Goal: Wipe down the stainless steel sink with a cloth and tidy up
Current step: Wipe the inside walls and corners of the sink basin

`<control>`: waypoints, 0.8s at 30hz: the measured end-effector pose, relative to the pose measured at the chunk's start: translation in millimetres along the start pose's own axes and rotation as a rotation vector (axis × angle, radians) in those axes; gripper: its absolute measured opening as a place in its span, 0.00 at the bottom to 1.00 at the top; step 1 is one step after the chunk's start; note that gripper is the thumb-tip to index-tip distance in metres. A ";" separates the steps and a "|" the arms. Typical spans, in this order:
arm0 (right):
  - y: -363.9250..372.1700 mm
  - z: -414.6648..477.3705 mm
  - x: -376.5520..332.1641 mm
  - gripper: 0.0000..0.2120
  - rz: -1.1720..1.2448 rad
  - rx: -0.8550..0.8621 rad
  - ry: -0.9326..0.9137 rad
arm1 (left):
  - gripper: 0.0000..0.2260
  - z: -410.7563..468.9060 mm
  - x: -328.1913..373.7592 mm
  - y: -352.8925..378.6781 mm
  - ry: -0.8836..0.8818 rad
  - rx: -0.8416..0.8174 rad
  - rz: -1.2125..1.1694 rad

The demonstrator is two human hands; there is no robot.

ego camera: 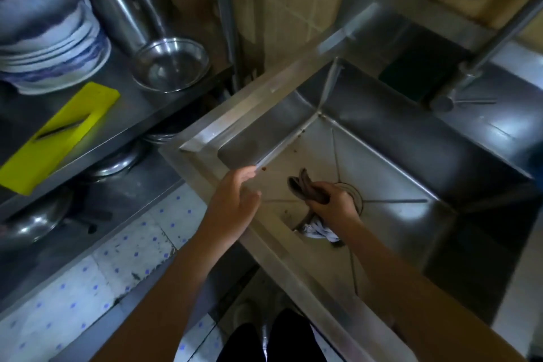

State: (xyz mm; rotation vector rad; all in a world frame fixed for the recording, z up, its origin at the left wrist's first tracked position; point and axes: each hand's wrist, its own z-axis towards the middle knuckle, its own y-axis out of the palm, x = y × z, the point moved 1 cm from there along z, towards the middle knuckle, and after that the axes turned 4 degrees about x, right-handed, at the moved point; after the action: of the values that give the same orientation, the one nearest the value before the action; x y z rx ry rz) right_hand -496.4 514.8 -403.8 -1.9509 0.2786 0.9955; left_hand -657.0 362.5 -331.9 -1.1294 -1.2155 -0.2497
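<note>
Fingers of R hand (333, 204) wrap cloth (305, 188) mid-length, L hand (235, 200) slack by sink (199, 161) rim

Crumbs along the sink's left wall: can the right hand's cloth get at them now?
Probably yes. The right hand grips the cloth inside the sink, with bare floor between it and the crumbs; the left hand at the rim crowds only the nearest one.

My only view, head-worn, looks steeply down from close above; the right hand (333, 204) gripping the cloth (305, 186) sits mid-frame.
</note>
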 end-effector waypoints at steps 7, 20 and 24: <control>51.5 30.3 24.7 0.20 -0.125 -0.227 -0.044 | 0.18 37.2 -12.0 3.0 0.008 0.024 0.307; 111.6 36.4 88.6 0.22 -0.641 -0.355 -0.473 | 0.13 41.2 -11.2 11.9 0.036 0.102 0.657; 115.2 41.2 95.8 0.22 -0.656 -0.302 -0.612 | 0.13 40.6 -10.7 12.2 0.045 0.111 0.663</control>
State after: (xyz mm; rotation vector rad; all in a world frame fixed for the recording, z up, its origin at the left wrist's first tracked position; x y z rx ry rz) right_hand -518.4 499.9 -556.9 -1.6962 -0.8427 1.1517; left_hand -677.6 396.2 -350.8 -1.3534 -0.7488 0.2918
